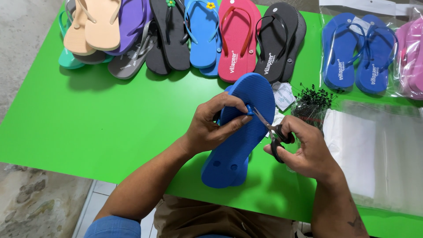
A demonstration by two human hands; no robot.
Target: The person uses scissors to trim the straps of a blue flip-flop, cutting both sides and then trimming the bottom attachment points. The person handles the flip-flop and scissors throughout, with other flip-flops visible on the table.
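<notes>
- Blue flip-flops (pixel 240 132), a pair held sole to sole, stand tilted over the green table (pixel 110 119) near its front edge, soles facing the camera.
- Left hand (pixel 211 125) is clenched around the pair from the left, thumb and fingers pressing on the upper sole near the toe plug.
- Right hand (pixel 308 152) grasps a small pair of black-handled scissors (pixel 271 132), fingers through the loops; the blade tips meet the sole just beside the left thumb.
- Along the far edge of the table lies a row of loose flip-flops: a beige pair (pixel 94 24) stacked over purple, grey and teal ones, then a black pair (pixel 169 35), a light blue pair (pixel 202 35), a pink-red pair (pixel 235 42) and another black pair (pixel 277 42).
- To the right, a blue pair in a clear bag (pixel 357 53) lies beside a bagged pink pair (pixel 412 57).
- A bundle of black plastic fasteners (pixel 313 99) sits just behind the right hand, with a stack of empty clear bags (pixel 379 150) to its right.
</notes>
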